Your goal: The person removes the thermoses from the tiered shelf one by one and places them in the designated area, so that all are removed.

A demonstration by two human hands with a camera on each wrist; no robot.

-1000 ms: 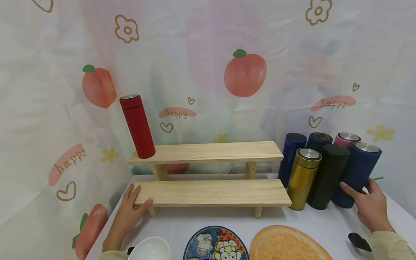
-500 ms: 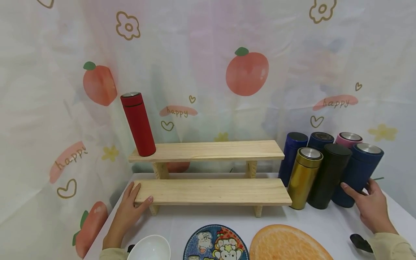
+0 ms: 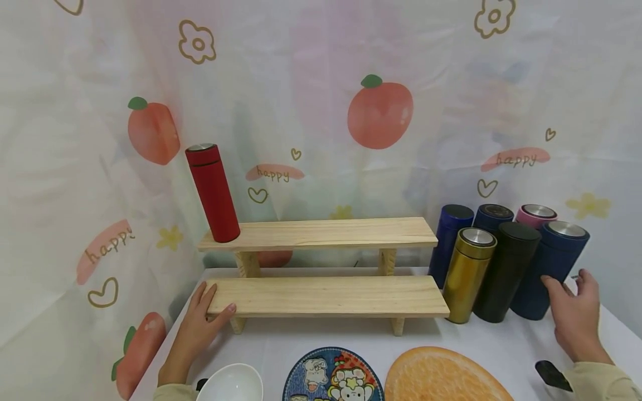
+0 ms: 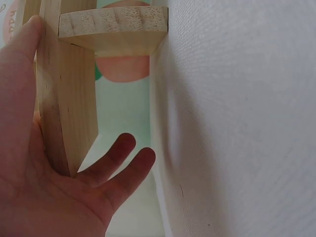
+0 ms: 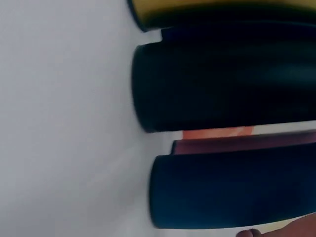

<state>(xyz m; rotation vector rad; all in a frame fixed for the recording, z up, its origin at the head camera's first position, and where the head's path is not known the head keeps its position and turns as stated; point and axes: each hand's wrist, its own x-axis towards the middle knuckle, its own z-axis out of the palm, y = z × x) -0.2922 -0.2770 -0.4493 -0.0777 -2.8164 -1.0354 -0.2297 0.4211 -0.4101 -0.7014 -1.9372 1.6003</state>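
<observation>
My left hand (image 3: 193,328) rests at the left end of the lower wooden shelf (image 3: 326,295), thumb and two fingers on top. In the left wrist view its other two fingers extend straight below the board. On the right, my right hand (image 3: 577,317) is beside a dark blue thermos (image 3: 549,273), thumb tip at its side and fingers spread away from it. Black (image 3: 506,273) and gold (image 3: 468,278) thermoses stand to its left. Behind them are a pink thermos (image 3: 535,214) and two blue ones (image 3: 450,239). A red thermos (image 3: 213,195) stands on the upper shelf (image 3: 326,234).
A white bowl (image 3: 233,384), a round cartoon-printed mat (image 3: 333,379) and an orange-brown round mat (image 3: 441,379) lie along the front of the white-covered table (image 3: 351,331). A black object (image 3: 551,374) is near the right sleeve. A printed curtain (image 3: 311,83) hangs behind.
My right hand has shifted slightly right and up, its thumb drawing back across the dark blue thermos and its fingers coming out from behind it. The left hand keeps its place.
</observation>
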